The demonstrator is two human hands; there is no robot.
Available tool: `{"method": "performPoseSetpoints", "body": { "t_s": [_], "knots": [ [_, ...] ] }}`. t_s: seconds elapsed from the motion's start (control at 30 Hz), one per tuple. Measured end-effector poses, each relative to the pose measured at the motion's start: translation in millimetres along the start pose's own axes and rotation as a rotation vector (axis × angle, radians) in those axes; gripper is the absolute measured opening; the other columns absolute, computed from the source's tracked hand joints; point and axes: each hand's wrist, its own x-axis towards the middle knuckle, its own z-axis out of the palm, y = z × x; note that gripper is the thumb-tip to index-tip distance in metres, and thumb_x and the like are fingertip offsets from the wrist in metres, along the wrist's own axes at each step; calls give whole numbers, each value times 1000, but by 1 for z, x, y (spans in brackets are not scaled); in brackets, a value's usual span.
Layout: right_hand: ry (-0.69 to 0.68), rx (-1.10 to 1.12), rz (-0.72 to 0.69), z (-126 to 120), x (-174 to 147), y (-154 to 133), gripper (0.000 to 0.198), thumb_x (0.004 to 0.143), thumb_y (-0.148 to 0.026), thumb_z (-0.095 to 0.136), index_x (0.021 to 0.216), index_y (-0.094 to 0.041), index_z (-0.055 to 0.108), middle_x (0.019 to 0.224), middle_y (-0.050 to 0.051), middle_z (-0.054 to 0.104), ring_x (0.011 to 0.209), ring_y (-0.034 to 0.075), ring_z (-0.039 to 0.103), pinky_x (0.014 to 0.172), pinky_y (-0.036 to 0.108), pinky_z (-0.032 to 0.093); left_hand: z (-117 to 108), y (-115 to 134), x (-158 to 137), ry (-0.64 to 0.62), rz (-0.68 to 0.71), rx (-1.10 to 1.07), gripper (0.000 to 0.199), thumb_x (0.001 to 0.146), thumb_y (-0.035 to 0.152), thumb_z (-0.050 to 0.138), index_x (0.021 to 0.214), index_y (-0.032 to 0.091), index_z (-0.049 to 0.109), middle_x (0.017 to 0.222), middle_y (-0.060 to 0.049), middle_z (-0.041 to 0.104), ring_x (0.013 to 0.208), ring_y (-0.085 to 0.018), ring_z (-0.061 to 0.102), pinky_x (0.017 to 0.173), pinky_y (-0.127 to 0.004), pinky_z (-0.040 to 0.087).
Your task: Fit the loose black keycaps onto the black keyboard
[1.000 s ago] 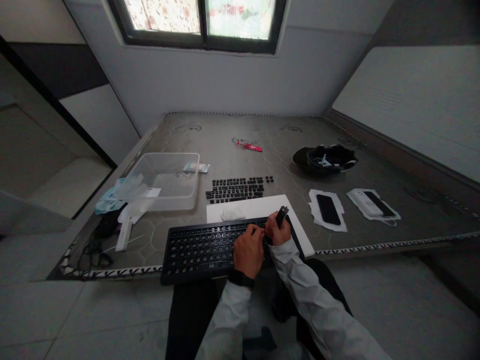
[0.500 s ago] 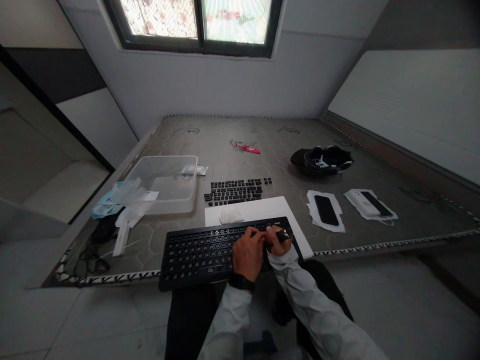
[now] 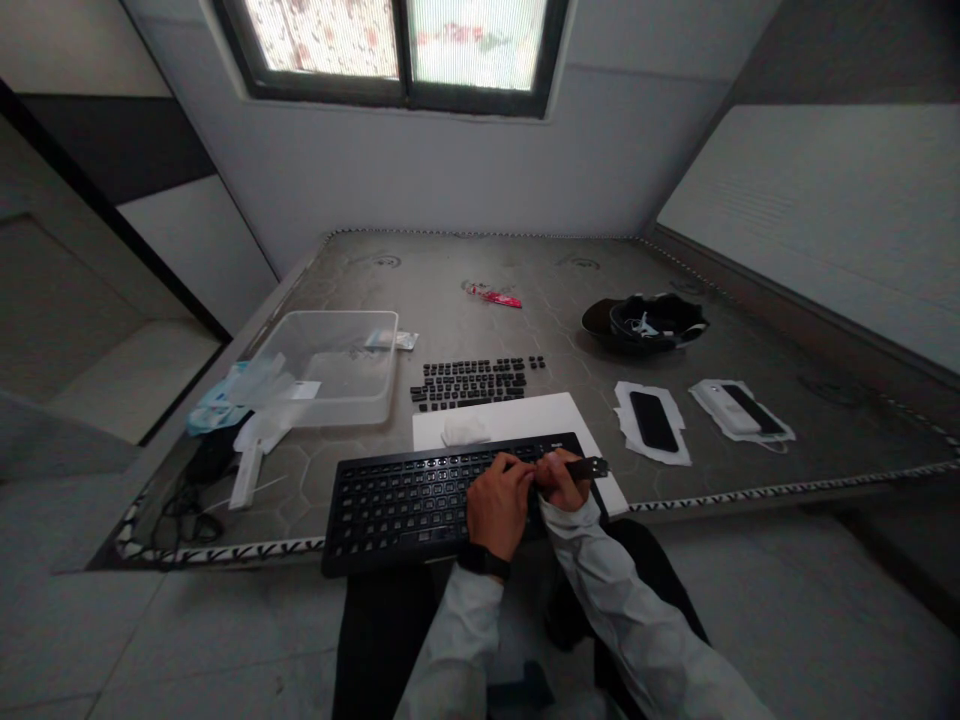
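Note:
A black keyboard (image 3: pixel 405 505) with its keycaps off lies across my lap and the front edge of the bed-like surface. My left hand (image 3: pixel 497 503) is over its right half, fingers bent and pressed together at the tips; what they pinch is hidden. Right beside it, my right hand (image 3: pixel 562 482) is closed round a dark slim-handled tool (image 3: pixel 589 468), whose handle end points right. The tool's working tip is hidden between the hands. Loose black keycaps (image 3: pixel 472 382) lie in keyboard order behind a white sheet (image 3: pixel 555 412), with a crumpled white tissue (image 3: pixel 463 430) on it.
A clear plastic box (image 3: pixel 352 410) stands at left, near a tangle of black cable (image 3: pixel 184 510) and a white strip (image 3: pixel 246 475). A black cap (image 3: pixel 652 340) lies at right behind two phones (image 3: pixel 652 420) on white cloths. A red packet (image 3: pixel 501 299) lies farther back.
The dark tool in my right hand has swung so its handle end points farther right. My right hand has turned slightly with it; my left hand keeps nearly the same place.

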Motion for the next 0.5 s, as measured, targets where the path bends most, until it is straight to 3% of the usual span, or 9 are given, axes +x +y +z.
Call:
{"method": "performPoseSetpoints", "body": {
  "t_s": [0.1,0.27,0.5],
  "knots": [
    [-20,81,-79,4,0,1,53,84,-52,64,50,-22,36,41,-8,28,37,8,26,39,27,22,0,-1,0,3,-3,-43,20,98,32,47,99,28,67,105,3,65,87,-11,63,71,-21,44],
    [-56,147,-55,6,5,-4,49,86,-48,62,51,-23,37,42,-6,31,38,10,32,40,28,26,2,-2,0,31,-10,-56,18,97,31,49,98,27,66,103,3,65,86,-12,63,69,-23,44],
    [-13,267,125,2,26,-22,45,79,-45,68,53,-23,38,40,-7,29,36,9,26,38,26,19,6,-2,0,86,-34,-71,19,98,30,47,100,26,65,105,2,65,85,-12,64,70,-23,45]
  ]
}}
